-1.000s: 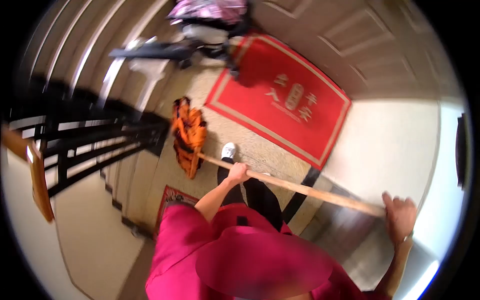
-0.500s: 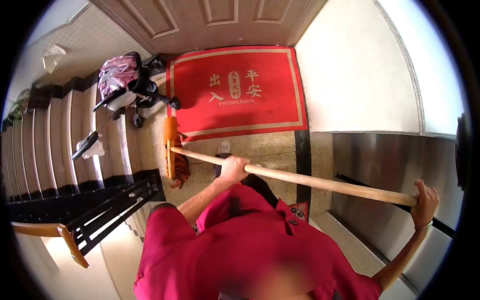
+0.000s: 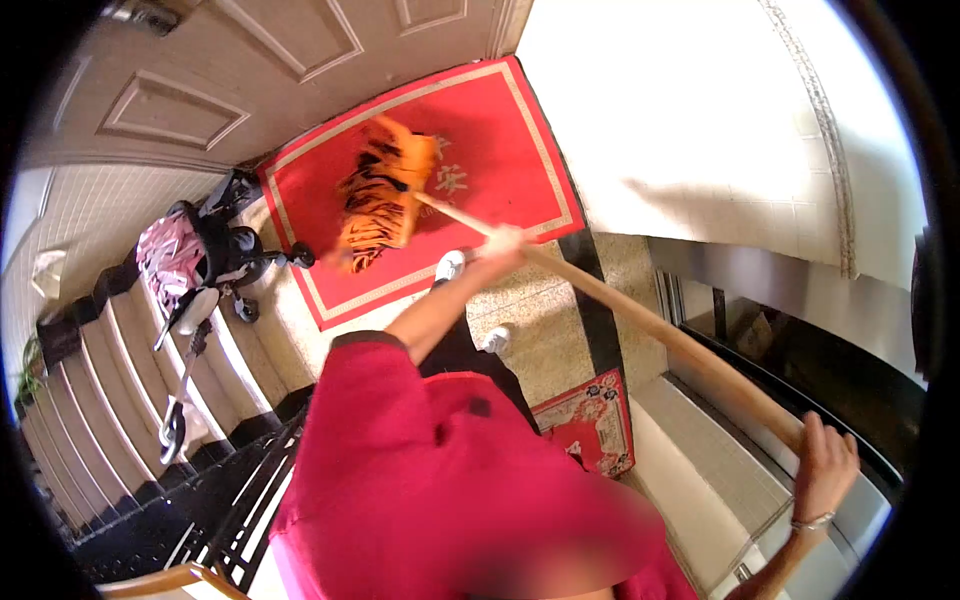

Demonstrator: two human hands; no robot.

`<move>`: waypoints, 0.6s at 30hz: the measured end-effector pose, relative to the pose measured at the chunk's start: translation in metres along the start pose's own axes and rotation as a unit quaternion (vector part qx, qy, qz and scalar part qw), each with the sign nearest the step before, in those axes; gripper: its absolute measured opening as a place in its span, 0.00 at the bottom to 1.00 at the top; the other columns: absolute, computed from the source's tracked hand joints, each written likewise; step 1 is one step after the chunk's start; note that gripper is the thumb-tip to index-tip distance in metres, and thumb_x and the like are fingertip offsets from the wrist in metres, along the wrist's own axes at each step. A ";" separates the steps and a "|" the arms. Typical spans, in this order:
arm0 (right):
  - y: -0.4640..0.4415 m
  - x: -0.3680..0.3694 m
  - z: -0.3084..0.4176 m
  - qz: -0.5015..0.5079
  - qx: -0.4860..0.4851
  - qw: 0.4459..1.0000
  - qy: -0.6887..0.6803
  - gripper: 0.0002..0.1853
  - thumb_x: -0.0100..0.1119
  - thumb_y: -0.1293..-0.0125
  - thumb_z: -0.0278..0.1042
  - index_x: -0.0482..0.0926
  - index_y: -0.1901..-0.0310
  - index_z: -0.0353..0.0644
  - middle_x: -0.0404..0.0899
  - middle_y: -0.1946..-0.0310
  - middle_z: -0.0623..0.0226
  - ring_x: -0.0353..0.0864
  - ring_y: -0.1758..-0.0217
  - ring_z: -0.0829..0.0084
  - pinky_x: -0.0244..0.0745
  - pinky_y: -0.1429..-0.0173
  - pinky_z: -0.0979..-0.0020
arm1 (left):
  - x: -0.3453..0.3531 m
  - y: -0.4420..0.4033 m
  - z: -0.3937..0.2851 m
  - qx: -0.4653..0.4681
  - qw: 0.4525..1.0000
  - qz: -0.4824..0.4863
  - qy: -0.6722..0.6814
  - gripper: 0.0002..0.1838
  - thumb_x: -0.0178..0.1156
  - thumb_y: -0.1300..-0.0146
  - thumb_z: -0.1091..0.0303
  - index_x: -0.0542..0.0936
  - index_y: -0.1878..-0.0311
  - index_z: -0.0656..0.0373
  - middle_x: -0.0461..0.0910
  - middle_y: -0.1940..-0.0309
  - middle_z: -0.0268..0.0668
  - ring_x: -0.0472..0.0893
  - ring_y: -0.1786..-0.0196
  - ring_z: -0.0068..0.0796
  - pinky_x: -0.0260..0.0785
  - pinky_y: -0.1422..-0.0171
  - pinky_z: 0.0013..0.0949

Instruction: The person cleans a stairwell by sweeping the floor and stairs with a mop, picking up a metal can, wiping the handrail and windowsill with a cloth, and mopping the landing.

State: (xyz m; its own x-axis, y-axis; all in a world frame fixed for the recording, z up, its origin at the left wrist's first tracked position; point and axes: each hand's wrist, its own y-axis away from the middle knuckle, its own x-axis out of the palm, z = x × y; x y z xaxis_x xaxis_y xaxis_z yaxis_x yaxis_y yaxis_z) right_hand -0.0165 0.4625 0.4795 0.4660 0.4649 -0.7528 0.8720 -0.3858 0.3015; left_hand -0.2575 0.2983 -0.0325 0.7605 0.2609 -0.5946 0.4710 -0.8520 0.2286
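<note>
A long wooden-handled broom (image 3: 662,338) slants across the view, its orange head and orange-and-black bristles (image 3: 380,210) over the red doormat (image 3: 490,120). Partway along the handle, my left hand (image 3: 505,245) is wrapped round the wood. My right hand (image 3: 825,465) closes about the handle's top end at the lower right. The broom head is smeared by motion and covers part of the mat's lettering. My white shoes stand near the mat, one at its front edge.
A brown panelled door (image 3: 290,70) lies beyond the mat. At the left, a folded pink-and-black stroller (image 3: 195,260) stands beside stairs (image 3: 130,350) with a black railing (image 3: 230,510). A patterned rug (image 3: 590,425) lies by an open doorway at the right.
The broom head has swung from the floor left of the mat up onto the mat. Both hands still grip the handle. My view has turned, and the metal door at right now shows an opening.
</note>
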 end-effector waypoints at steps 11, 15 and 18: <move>0.022 -0.185 -0.079 0.088 0.022 0.970 0.224 0.08 0.54 0.43 0.37 0.80 0.63 0.51 0.80 0.69 0.71 0.78 0.71 0.68 0.72 0.69 0.67 | 0.044 -0.066 -0.206 0.219 0.962 0.064 0.146 0.08 0.62 0.65 0.64 0.78 0.79 0.57 0.76 0.82 0.42 0.77 0.73 0.44 0.70 0.65 0.44; -0.009 -0.199 -0.071 0.166 0.094 0.973 0.130 0.13 0.57 0.48 0.36 0.78 0.58 0.51 0.80 0.71 0.65 0.78 0.72 0.64 0.72 0.69 0.64 | -0.013 -0.088 -0.211 0.221 0.969 0.073 0.082 0.06 0.59 0.63 0.68 0.78 0.79 0.58 0.76 0.80 0.44 0.77 0.72 0.42 0.70 0.66 0.43; -0.028 -0.187 -0.075 0.155 0.075 0.977 0.128 0.17 0.59 0.51 0.34 0.77 0.56 0.51 0.79 0.72 0.63 0.78 0.73 0.61 0.72 0.70 0.63 | -0.049 -0.109 -0.168 0.205 0.976 0.001 0.077 0.06 0.60 0.62 0.67 0.79 0.78 0.57 0.77 0.78 0.42 0.77 0.72 0.41 0.70 0.65 0.43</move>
State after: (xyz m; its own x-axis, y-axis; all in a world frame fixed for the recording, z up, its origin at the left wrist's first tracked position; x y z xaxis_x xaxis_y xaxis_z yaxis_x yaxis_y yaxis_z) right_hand -0.1171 0.4464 0.6555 0.7425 0.4840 -0.4632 0.6607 -0.6431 0.3872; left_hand -0.2707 0.4547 0.1009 0.8340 0.2974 -0.4648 0.2749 -0.9543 -0.1174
